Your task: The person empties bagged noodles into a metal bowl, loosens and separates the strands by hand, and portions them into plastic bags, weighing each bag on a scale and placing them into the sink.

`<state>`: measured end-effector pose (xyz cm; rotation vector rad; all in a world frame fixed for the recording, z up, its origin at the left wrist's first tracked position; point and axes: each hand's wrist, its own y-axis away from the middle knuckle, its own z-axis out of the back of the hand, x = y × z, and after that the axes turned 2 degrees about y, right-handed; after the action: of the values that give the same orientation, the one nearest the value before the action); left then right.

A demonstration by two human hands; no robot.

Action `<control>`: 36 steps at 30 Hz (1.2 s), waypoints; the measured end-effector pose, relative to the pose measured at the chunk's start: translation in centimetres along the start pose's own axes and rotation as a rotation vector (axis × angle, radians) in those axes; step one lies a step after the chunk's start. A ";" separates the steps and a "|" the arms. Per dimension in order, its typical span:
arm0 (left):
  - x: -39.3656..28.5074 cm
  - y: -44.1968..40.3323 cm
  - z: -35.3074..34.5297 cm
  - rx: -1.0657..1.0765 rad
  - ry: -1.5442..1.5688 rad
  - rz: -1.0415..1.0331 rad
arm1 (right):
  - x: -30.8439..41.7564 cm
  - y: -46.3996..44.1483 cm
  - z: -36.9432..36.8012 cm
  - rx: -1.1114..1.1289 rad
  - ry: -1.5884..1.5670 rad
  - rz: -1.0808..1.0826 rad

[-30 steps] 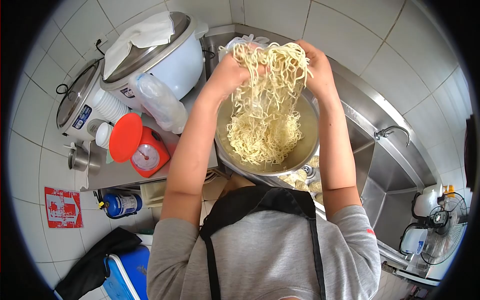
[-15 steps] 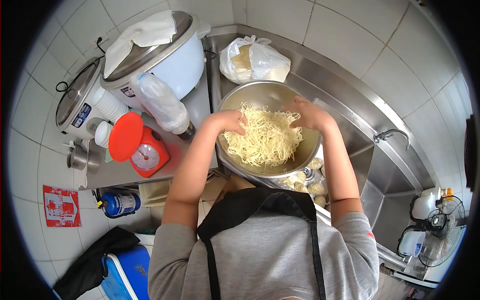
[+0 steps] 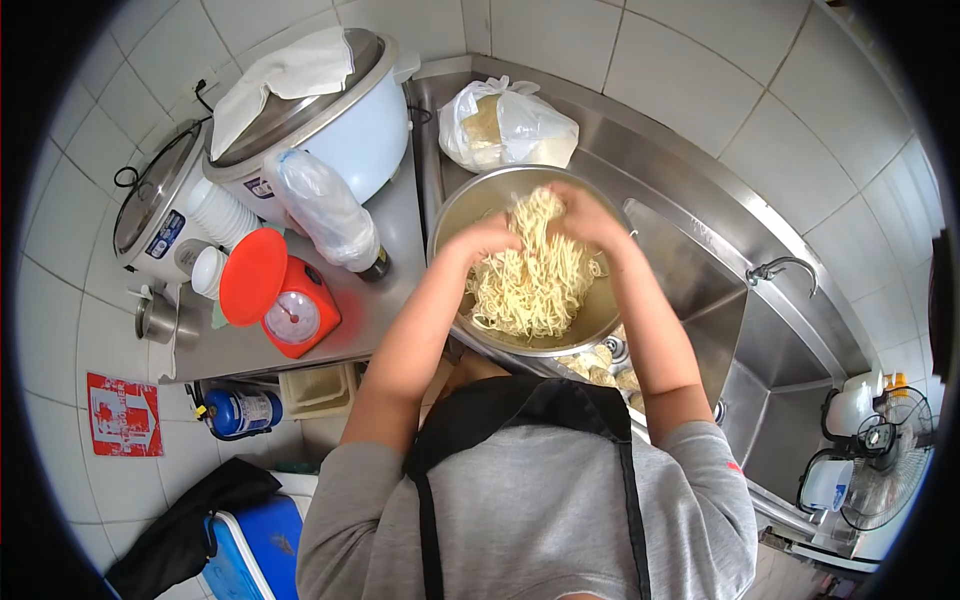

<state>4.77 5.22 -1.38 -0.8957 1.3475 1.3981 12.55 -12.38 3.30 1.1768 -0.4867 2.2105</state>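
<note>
Pale yellow noodles (image 3: pixel 530 295) lie in a loose heap in a wide steel bowl (image 3: pixel 447 215). My right hand (image 3: pixel 588 217) is closed around a clump at the far side, holding it raised above the rest. At the heap's left, my left hand (image 3: pixel 487 238) has its fingers curled into the noodles; the strands partly hide its fingertips. Both hands are inside the bowl's rim. Below the bowl's near right side, several pale yellowish lumps (image 3: pixel 600 365) show in part; I cannot make out what they are.
A white plastic bag (image 3: pixel 510 125) stands behind the bowl. To the left are a red scale (image 3: pixel 300 310), a plastic-wrapped stack (image 3: pixel 318 205), and a large rice cooker (image 3: pixel 350 150). A steel sink (image 3: pixel 770 400) with a faucet (image 3: pixel 785 268) lies to the right.
Both hands have moved inward. The right hand has gone left into the noodles and lifted a clump at the far side. The heap has drawn together and grown taller.
</note>
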 end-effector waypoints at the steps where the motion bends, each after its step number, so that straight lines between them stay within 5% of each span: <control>1: -1.5 0.4 0.5 -0.015 0.015 -0.023 | 2.0 -0.1 1.2 -0.099 -0.039 0.008; 6: -12.2 5.1 0.6 -0.139 0.157 -0.269 | 13.8 2.1 6.5 -0.336 -0.139 0.113; 10: -16.9 6.6 1.1 -0.196 0.197 -0.683 | 13.7 1.3 7.7 -0.386 0.028 0.266; 15: -20.8 7.6 1.7 -0.220 0.275 -0.807 | 9.7 1.8 8.2 -0.006 0.169 0.175; 16: -21.2 7.8 1.1 -0.240 0.261 -0.807 | 9.0 1.7 8.5 0.220 0.207 -0.006; 19: -21.0 7.0 -0.1 -0.404 0.024 -0.834 | 5.3 1.4 8.1 0.391 0.323 -0.241; 24: -15.9 4.2 -1.3 -0.545 -0.413 -0.808 | -5.0 1.0 3.8 0.468 1.238 -0.320; 27: -10.4 2.4 -1.4 -0.409 -0.386 -0.545 | -14.6 2.0 0.4 0.101 1.508 0.061; 30: -3.5 0.7 -0.5 -0.108 -0.543 -0.067 | -10.9 2.6 0.5 0.387 1.513 -0.098; 32: -0.1 1.1 -0.5 0.040 -0.727 0.069 | -6.4 1.8 2.4 0.466 1.167 -0.193; 36: 2.1 1.5 0.3 -0.066 -0.568 -0.053 | 1.5 2.8 7.1 0.286 0.432 -0.018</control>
<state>2.85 5.90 -2.92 -0.5097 0.8438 1.5139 14.51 -18.04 8.28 0.7896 0.0191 2.4823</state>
